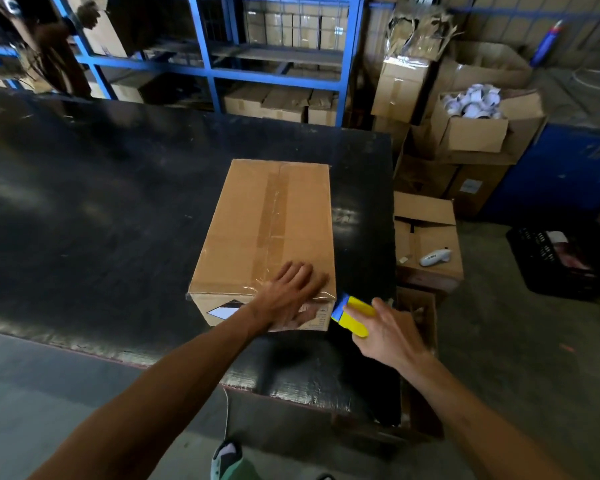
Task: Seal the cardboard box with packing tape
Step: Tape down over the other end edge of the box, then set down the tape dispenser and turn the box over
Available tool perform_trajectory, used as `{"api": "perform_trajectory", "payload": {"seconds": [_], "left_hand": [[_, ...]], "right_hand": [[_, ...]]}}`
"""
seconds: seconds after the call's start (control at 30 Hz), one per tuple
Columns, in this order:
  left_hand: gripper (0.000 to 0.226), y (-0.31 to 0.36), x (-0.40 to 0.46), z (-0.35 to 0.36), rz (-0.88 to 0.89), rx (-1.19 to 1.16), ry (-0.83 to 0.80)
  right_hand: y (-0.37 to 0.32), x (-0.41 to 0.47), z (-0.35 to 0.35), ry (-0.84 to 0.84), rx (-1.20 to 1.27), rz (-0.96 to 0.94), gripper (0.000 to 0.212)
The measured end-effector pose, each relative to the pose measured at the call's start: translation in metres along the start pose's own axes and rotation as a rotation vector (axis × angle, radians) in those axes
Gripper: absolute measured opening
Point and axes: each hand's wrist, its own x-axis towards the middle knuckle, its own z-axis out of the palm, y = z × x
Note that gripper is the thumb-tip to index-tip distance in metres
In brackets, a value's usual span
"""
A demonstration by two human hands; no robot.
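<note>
Cardboard box [267, 237] sits near bench [84, 202] right edge, clear tape [274, 216] along top seam. Left hand [291, 292] flat, fingers spread on near top edge. Right hand [392, 330] clamped on yellow-blue dispenser [354, 315] at box corner. Blue racking [201, 64] behind.

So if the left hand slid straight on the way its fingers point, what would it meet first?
Probably nothing solid: the left hand lies flat on the cardboard box, fingers aimed up-right, so it would cross the tape strip, then the box's right edge. Depth is uncertain.
</note>
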Motion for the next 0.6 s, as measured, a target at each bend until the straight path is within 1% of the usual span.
{"api": "perform_trajectory", "payload": {"seconds": [0.07,0.1,0.13,0.17,0.2,0.27,0.33,0.43,0.53,0.6], "left_hand": [[0.071,0.027,0.023,-0.007,-0.278,-0.095,-0.04],[0.078,0.037,0.034,-0.01,-0.417,-0.116,-0.076],[0.088,0.043,0.042,-0.012,-0.526,-0.136,-0.146],[0.096,0.045,0.046,-0.011,-0.591,-0.148,-0.209],[0.099,0.045,0.048,-0.01,-0.62,-0.16,-0.253],[0.097,0.042,0.05,-0.008,-0.631,-0.177,-0.297],[0.093,0.04,0.051,-0.007,-0.616,-0.186,-0.329],[0.091,0.037,0.052,-0.004,-0.589,-0.19,-0.372],[0.091,0.035,0.052,-0.005,-0.585,-0.186,-0.394],[0.091,0.036,0.053,-0.004,-0.583,-0.181,-0.408]], "right_hand": [[0.01,0.005,-0.003,0.008,0.181,0.151,0.058],[0.013,0.007,-0.004,0.005,0.321,0.246,0.059],[0.018,0.01,-0.004,0.017,0.47,0.338,0.059],[0.023,0.011,-0.003,0.033,0.613,0.421,0.055],[0.029,0.013,0.003,0.03,0.73,0.493,0.048],[0.035,0.014,0.016,-0.015,0.841,0.593,0.041],[0.034,0.011,0.034,-0.054,0.82,0.642,0.038],[0.024,0.004,0.055,0.003,0.81,0.707,0.032],[0.011,-0.002,0.067,0.009,0.865,0.716,0.031],[0.005,-0.005,0.073,0.008,0.926,0.756,0.03]]}}
